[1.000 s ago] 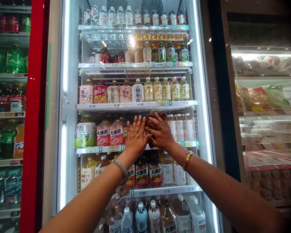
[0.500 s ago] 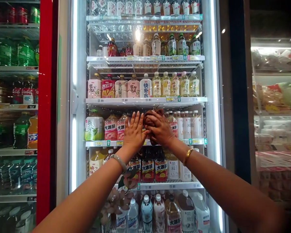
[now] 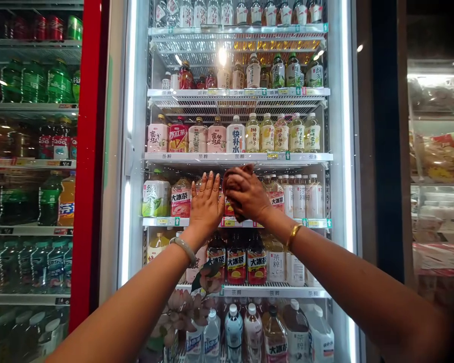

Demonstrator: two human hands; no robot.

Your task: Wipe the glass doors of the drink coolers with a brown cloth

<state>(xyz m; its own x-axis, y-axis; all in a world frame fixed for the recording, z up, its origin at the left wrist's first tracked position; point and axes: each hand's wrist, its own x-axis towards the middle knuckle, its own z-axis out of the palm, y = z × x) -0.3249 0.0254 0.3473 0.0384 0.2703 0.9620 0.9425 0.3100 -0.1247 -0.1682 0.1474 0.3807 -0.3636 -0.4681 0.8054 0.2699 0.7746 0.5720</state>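
In front of a lit drinks fridge, my left hand lies flat with its fingers stretched up, seemingly against the glass door. A pale bangle circles that wrist. Just to its right, my right hand is closed round a bunched brown cloth, pressed toward the same glass. A gold bracelet is on the right wrist. Behind the hands, partly hidden by them, stands a row of bottles, among them a red-labelled tea bottle and a green-labelled bottle.
Shelves of bottles fill the fridge above and below, such as the shelf edge. A red door frame parts it from another drinks cooler at left. Packaged goods stand behind glass at right. A flower pattern shows low on the glass.
The view has shifted, so the fridge sits further right. My left hand has moved slightly left relative to the bottles, as has my right hand with the cloth. The hands are a little further apart.
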